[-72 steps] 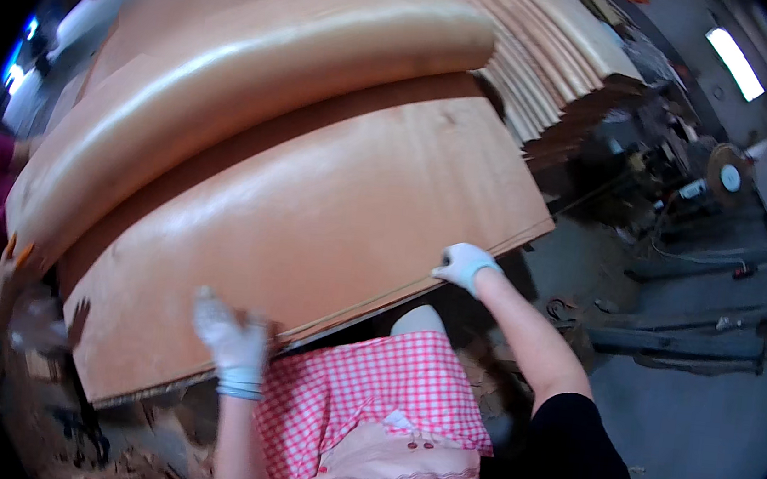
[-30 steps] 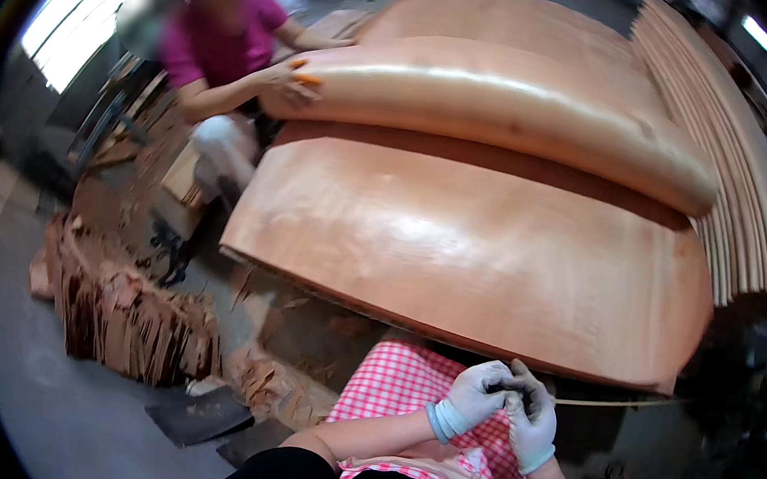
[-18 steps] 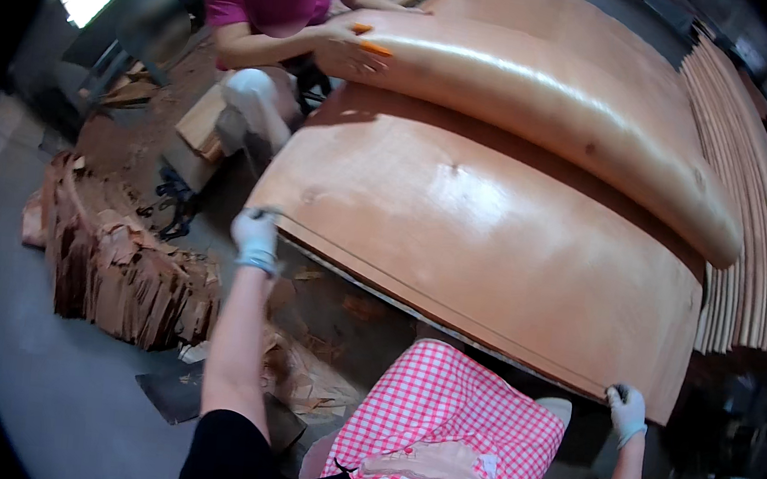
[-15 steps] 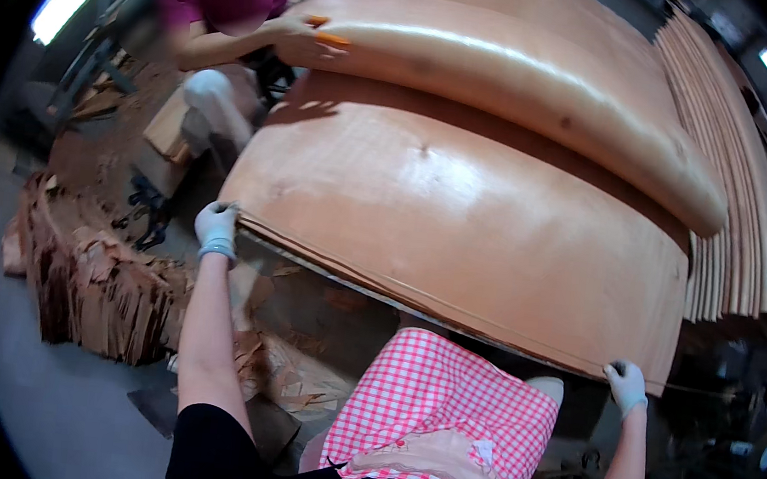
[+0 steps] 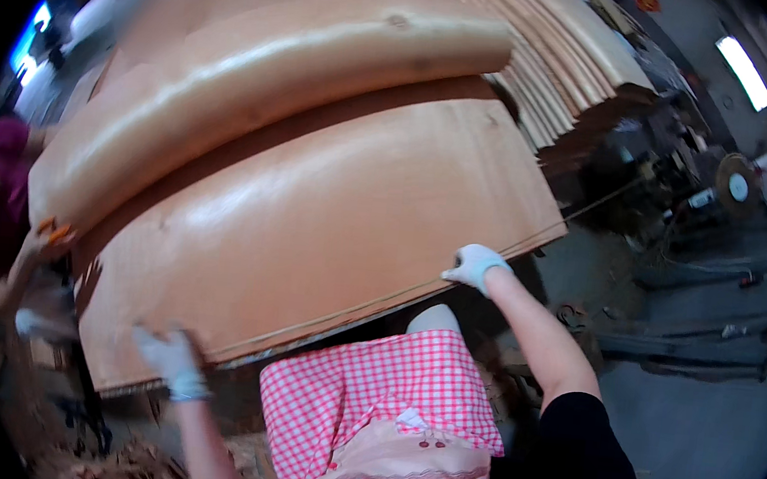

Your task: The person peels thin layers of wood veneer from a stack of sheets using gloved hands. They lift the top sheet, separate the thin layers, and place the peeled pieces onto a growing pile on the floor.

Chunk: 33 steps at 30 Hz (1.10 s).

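Observation:
A wide sheet of light brown wood veneer (image 5: pixel 310 232) lies on top of a stack in front of me. My left hand (image 5: pixel 167 359), in a pale glove and blurred, grips the sheet's near edge at the lower left. My right hand (image 5: pixel 471 265), also gloved, holds the same near edge further right. A folded-over veneer sheet (image 5: pixel 259 89) forms a long roll across the far part of the stack. I wear a red-and-white checked apron (image 5: pixel 377 405).
A person in a magenta top (image 5: pixel 2 194) stands at the left end, one gloved hand (image 5: pixel 50 235) on the rolled sheet. A stack of veneer edges (image 5: pixel 557 62) rises at the back right. Machinery (image 5: pixel 712 188) and grey floor (image 5: pixel 708 419) lie right; scraps (image 5: pixel 121 468) lower left.
The view has swung toward the right side of the stack. Both my hands stay on the sheet's near edge, the left now close to my body. The other person now appears at the far left.

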Motion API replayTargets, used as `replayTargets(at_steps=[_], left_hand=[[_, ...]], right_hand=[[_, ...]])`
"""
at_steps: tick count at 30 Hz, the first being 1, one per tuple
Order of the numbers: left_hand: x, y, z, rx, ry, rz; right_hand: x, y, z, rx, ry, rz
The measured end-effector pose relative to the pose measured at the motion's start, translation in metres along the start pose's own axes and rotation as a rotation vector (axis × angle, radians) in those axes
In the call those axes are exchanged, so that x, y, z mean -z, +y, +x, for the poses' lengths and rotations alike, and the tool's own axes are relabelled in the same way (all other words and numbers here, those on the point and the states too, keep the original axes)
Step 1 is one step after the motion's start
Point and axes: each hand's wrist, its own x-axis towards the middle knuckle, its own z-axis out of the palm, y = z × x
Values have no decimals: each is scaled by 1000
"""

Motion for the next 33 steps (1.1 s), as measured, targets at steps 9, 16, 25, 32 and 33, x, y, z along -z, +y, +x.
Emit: replayTargets(at_steps=[9,16,25,32,33], left_hand=[[-80,251,-174,-590,-633,72],[-83,244,-171,-533,-658,101],[-82,250,-174,-528,-662,79],[-74,237,-181,-574,-467,-283],[-68,240,-192,-670,-467,-411]], right_hand=[[-6,10,-13,95,61,164],[32,227,-5,-29,207,208],[-3,331,19,-472,519,537],[-31,185,-13,-82,999,870],[-36,135,-34,6,890,915]])
